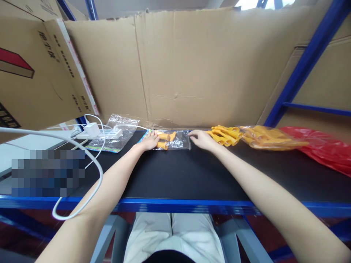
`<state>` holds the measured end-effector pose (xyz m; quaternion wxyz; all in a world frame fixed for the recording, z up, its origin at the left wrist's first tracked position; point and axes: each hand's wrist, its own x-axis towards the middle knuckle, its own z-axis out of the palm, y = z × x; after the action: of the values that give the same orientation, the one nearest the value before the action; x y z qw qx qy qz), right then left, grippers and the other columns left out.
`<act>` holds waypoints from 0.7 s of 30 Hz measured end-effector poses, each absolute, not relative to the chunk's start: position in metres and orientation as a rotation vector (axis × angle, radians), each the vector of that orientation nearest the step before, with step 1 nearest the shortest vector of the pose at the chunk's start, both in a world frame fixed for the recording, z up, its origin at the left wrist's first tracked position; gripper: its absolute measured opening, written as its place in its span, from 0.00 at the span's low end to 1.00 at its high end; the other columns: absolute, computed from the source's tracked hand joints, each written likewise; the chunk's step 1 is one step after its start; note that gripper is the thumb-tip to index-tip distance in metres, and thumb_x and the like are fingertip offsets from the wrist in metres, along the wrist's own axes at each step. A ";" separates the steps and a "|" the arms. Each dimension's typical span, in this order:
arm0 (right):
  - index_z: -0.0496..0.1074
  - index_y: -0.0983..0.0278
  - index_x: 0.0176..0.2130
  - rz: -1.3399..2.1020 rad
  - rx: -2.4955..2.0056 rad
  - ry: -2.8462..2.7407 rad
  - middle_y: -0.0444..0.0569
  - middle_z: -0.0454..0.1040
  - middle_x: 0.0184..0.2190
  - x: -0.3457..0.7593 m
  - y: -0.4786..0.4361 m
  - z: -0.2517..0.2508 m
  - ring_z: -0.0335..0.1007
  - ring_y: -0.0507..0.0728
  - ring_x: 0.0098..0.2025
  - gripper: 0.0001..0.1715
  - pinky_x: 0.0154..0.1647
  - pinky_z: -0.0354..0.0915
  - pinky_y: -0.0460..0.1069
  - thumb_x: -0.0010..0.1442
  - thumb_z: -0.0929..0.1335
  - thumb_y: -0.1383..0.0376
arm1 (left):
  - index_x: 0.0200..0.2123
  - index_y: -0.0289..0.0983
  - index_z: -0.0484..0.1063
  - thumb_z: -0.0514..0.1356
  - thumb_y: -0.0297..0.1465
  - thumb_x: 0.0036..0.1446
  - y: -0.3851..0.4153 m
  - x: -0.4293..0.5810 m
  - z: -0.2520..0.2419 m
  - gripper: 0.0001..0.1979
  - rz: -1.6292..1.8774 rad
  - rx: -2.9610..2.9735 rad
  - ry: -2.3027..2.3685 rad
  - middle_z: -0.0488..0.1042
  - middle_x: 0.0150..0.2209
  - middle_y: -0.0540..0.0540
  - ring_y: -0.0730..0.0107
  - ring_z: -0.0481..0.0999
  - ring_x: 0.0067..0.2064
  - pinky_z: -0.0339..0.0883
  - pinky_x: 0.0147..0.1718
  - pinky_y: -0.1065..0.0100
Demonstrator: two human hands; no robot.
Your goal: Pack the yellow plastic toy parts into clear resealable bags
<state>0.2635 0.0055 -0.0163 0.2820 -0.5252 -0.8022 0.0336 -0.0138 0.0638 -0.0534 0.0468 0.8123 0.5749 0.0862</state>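
My left hand [150, 141] lies flat on the left part of a clear plastic bag [179, 140], fingers stretched out. Inside that bag are several orange-yellow, horn-shaped plastic pieces [163, 137]; a colourful printed strip shows at its left end, partly under my hand. At the bag's right edge is my right hand [202, 139], its fingers bent and pinched on the film. Just right of this hand lies a loose pile of the same orange horn-shaped pieces [226, 135], partly behind the wrist.
Farther right are a clear bag of orange pieces [267, 138] and a red plastic bag [323, 144]. On the left lie an empty clear bag [116, 128], a power strip [109, 134] and white cables [102, 175]. Cardboard [192, 73] walls the back of the black tabletop [178, 175].
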 end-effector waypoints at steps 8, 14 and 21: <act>0.75 0.66 0.43 -0.378 -2.081 -2.004 0.60 0.74 0.44 0.313 0.006 -0.007 0.69 0.65 0.45 0.18 0.44 0.62 0.59 0.57 0.62 0.63 | 0.57 0.32 0.61 0.34 0.37 0.61 0.073 -0.033 -0.057 0.29 0.274 2.524 1.762 0.52 0.64 0.39 0.60 0.37 0.66 0.33 0.61 0.57; 0.76 0.64 0.37 -0.261 -2.133 -1.946 0.59 0.76 0.38 0.314 0.010 -0.004 0.70 0.66 0.44 0.24 0.47 0.58 0.64 0.62 0.57 0.55 | 0.59 0.33 0.58 0.35 0.38 0.61 0.075 -0.034 -0.059 0.29 0.273 2.502 1.783 0.50 0.64 0.39 0.57 0.38 0.66 0.36 0.61 0.54; 0.69 0.55 0.53 -0.183 -1.881 -2.266 0.53 0.65 0.56 0.316 0.019 -0.022 0.57 0.66 0.58 0.31 0.58 0.43 0.70 0.52 0.63 0.75 | 0.58 0.37 0.60 0.36 0.39 0.61 0.077 -0.035 -0.060 0.27 0.392 2.510 1.712 0.58 0.61 0.41 0.56 0.41 0.66 0.33 0.61 0.54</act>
<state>0.3157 0.0187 -0.0218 0.0953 -0.6347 -0.7644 -0.0616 -0.0345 0.0769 -0.0602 0.0388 0.8187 0.5585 0.1277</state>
